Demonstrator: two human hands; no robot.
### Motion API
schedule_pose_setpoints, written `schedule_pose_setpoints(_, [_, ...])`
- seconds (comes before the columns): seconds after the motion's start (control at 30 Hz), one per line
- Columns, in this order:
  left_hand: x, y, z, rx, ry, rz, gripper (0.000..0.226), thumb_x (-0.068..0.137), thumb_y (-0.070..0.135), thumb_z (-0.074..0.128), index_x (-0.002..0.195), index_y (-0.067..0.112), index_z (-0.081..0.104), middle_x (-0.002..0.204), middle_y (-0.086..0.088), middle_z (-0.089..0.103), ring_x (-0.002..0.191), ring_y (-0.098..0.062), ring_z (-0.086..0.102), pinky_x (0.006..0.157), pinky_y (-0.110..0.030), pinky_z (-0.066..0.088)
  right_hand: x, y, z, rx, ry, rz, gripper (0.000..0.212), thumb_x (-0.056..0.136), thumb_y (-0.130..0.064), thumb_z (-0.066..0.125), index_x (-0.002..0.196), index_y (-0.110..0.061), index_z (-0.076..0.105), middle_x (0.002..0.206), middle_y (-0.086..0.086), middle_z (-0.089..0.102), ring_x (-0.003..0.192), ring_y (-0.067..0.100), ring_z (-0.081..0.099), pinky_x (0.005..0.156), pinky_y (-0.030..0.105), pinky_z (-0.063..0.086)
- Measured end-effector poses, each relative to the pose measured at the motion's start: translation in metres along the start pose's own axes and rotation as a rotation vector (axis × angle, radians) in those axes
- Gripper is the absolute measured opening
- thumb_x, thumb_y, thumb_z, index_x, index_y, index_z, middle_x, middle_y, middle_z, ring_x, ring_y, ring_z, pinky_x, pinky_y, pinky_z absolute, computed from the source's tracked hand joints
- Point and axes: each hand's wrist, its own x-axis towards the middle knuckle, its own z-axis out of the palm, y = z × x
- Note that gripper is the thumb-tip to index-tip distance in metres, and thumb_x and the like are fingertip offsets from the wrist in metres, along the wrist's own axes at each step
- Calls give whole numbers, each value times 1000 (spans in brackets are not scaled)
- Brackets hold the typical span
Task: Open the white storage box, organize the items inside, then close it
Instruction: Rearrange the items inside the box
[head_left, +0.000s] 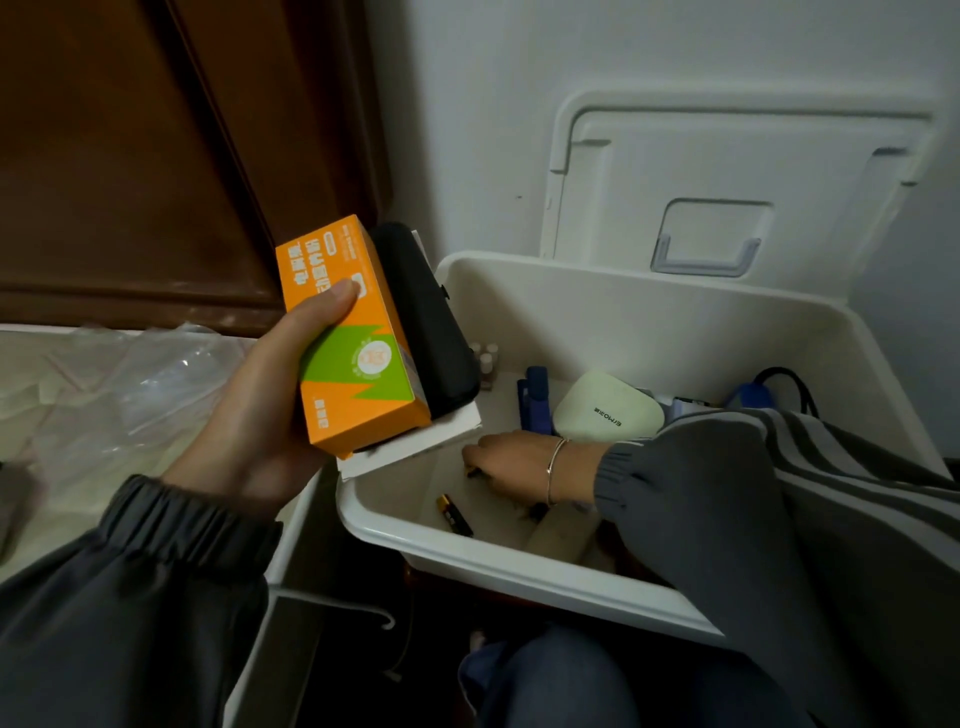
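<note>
The white storage box (649, 312) stands open, its lid (727, 176) leaning upright against the wall behind it. My left hand (260, 415) holds a stack above the box's left rim: an orange and green carton (353, 343), a black case (426, 317) and a flat white box (415, 441) underneath. My right hand (514, 462) reaches down inside the box to its floor, fingers curled around a small dark item that is mostly hidden. A black and gold battery (454, 514) lies loose near the front wall.
Inside the box lie a pale green pouch (608, 410), a dark blue stapler-like item (535, 397), small bottles (485, 358), a blue device with a black cable (753, 395) and a beige object (563, 532). Clear plastic wrap (156, 384) lies on the surface at left. A brown wooden door (130, 156) stands behind.
</note>
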Motion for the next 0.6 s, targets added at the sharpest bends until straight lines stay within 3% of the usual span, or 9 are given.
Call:
schedule_pose_setpoints(0.07, [-1,1,2,-49,-12,-15,30,71,42,65,98,30,68,93,-2,77,77,-19,75,54,-31,58,1,-1,-7,202,44,83,20,92,-11,42,108,-1,50,101,23,59,88,35,58,74,36,46])
schedule_pose_setpoints(0.17, [-3,2,6,-57,-13,-9,37,69,41,64,104,28,65,88,-2,77,72,-19,75,50,-30,56,4,-1,-16,454,90,229,21,94,-18,40,103,-4,53,99,18,62,88,31,59,78,33,48])
schedule_pose_setpoints(0.27, [-3,2,6,-66,-3,-12,39,69,42,65,106,28,64,89,-2,77,73,-19,75,51,-31,56,4,1,-22,493,57,366,19,93,-22,42,84,-8,51,81,8,55,80,25,54,63,28,42])
schedule_pose_setpoints(0.37, [-3,2,6,-67,-1,-16,39,70,42,64,107,28,64,87,-1,77,71,-18,74,50,-29,56,-4,-3,-19,358,-3,408,36,92,-30,48,62,-13,38,63,0,42,70,22,50,49,24,32])
schedule_pose_setpoints(0.47, [-3,2,7,-61,3,-16,36,70,42,63,104,29,65,86,0,77,70,-17,74,50,-29,56,-12,-17,-7,289,-36,383,43,82,-47,61,68,-10,45,68,3,49,63,21,51,56,25,39])
schedule_pose_setpoints(0.6, [-4,1,6,-61,12,-25,35,72,42,62,105,29,64,86,1,77,71,-17,74,50,-29,56,-6,-25,-2,247,-21,330,35,83,-34,64,94,-1,60,97,19,63,84,32,60,67,28,43])
